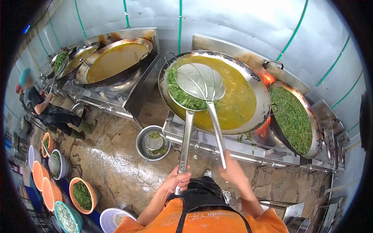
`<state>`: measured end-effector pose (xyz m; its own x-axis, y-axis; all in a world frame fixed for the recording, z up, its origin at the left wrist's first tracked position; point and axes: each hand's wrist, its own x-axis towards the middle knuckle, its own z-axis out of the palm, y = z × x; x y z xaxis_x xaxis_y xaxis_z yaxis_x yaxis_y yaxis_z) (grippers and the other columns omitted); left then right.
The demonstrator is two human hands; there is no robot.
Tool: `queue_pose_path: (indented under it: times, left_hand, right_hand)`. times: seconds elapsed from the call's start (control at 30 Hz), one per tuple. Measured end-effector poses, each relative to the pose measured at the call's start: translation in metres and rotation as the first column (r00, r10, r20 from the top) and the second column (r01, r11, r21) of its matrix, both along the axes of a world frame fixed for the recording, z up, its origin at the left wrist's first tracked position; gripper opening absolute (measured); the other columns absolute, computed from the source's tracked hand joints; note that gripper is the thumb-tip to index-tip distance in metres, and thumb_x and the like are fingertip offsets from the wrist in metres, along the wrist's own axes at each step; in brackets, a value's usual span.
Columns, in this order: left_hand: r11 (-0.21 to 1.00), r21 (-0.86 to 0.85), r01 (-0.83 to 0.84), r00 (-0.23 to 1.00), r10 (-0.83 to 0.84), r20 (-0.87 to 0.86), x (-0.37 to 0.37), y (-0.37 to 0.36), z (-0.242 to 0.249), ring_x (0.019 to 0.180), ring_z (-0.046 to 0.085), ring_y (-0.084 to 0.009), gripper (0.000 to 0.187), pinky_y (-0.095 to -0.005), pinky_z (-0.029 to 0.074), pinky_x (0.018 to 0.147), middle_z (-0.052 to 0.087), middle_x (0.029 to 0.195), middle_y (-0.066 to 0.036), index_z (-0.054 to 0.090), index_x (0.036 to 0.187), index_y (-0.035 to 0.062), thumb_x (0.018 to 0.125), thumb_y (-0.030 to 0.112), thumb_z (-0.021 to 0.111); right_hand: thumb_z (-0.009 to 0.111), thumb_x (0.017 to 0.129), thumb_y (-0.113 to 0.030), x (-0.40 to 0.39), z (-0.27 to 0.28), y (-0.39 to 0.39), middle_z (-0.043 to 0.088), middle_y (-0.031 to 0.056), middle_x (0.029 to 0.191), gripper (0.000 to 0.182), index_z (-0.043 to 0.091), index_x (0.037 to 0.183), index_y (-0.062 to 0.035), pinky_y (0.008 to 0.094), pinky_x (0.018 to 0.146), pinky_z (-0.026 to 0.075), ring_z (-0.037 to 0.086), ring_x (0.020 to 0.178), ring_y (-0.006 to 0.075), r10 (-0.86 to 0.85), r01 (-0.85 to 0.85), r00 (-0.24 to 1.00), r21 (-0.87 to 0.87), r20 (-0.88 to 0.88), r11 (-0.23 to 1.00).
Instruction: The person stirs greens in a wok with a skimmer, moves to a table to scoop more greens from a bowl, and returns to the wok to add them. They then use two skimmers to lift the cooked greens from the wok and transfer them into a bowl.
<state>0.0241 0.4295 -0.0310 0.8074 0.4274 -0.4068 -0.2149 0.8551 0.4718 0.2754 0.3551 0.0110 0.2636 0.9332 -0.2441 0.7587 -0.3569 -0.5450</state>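
Observation:
My left hand (176, 181) is closed around the long metal handle of a skimmer (188, 136), whose round bowl holds chopped greens (182, 95) over a large wok (256, 112). My right hand (234, 171), slightly blurred, grips the handle end of a second skimmer (215, 128). That one's fine-mesh bowl is turned with its ribbed back toward me, overlapping the greens in this view. Yellow oil (239, 91) with frothy bubbles fills the wok under both bowls.
A wok full of greens (291, 120) stands at right, with flames (267, 77) beside it. On the floor sits a metal basin (142, 149) with a small strainer. Several tubs (93, 190) line the left. A person (39, 101) works by far woks.

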Motion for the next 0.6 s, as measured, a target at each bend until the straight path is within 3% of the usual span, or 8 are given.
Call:
queue_pose_path:
  times: [0.07, 0.13, 0.27, 0.3, 0.6]
  left_hand:
    - [0.994, -0.103, -0.034, 0.991, 0.047, 0.124, 0.002, -0.001, 0.001, 0.04, 0.033, -0.0047, 0.026, -0.0236, 0.03, 0.036, 0.036, 0.061, 0.004, 0.045, 0.114, 0.0162, 0.092, 0.009, 0.057]
    - [0.992, -0.119, -0.04, 0.99, 0.056, 0.133, 0.006, -0.004, -0.002, 0.04, 0.033, -0.0048, 0.026, -0.0236, 0.03, 0.036, 0.036, 0.06, 0.004, 0.044, 0.114, 0.0165, 0.093, 0.008, 0.056]
    - [0.995, -0.081, -0.061, 0.994, 0.068, 0.09, 0.023, -0.014, -0.01, 0.039, 0.032, -0.0052, 0.026, -0.0237, 0.031, 0.036, 0.036, 0.061, 0.003, 0.042, 0.114, 0.0178, 0.093, 0.008, 0.055]
    - [0.996, -0.057, -0.066, 0.996, 0.07, 0.064, 0.024, -0.015, -0.008, 0.039, 0.032, -0.0052, 0.026, -0.0237, 0.031, 0.036, 0.036, 0.06, 0.003, 0.042, 0.114, 0.0174, 0.093, 0.009, 0.055]
    - [0.993, -0.082, -0.086, 0.989, 0.095, 0.114, 0.022, -0.016, -0.011, 0.039, 0.032, -0.005, 0.025, -0.0237, 0.031, 0.035, 0.035, 0.06, 0.003, 0.042, 0.114, 0.016, 0.093, 0.009, 0.055]
  right_hand:
    - [0.059, 0.076, -0.008, -0.022, 0.002, 0.008, 0.061, 0.0317, 0.074, 0.075, 0.018, 0.136, 0.0117, 0.0505, 0.07, 0.051, 0.061, 0.076, 0.0508, 0.02, -0.018, 0.999, 0.063, -0.032, 0.998]
    - [0.06, 0.075, -0.008, -0.037, 0.015, 0.022, 0.06, 0.0327, 0.075, 0.08, 0.015, 0.139, 0.0113, 0.05, 0.072, 0.051, 0.061, 0.078, 0.0512, -0.013, 0.023, 0.991, 0.075, -0.132, 0.997]
    - [0.06, 0.074, -0.009, -0.055, -0.002, 0.018, 0.061, 0.0325, 0.079, 0.083, 0.014, 0.141, 0.0091, 0.0516, 0.069, 0.049, 0.06, 0.076, 0.0507, -0.033, 0.042, 0.985, 0.048, -0.169, 0.998]
    - [0.061, 0.074, -0.007, -0.058, -0.021, 0.01, 0.06, 0.033, 0.077, 0.087, 0.009, 0.142, 0.0081, 0.0512, 0.068, 0.049, 0.061, 0.075, 0.0504, -0.028, 0.039, 0.985, 0.066, -0.168, 0.997]
    - [0.061, 0.075, -0.006, -0.052, -0.024, 0.016, 0.06, 0.0342, 0.077, 0.091, 0.003, 0.144, 0.0049, 0.0527, 0.068, 0.049, 0.061, 0.075, 0.0508, -0.001, 0.003, 0.993, 0.014, -0.116, 1.0]
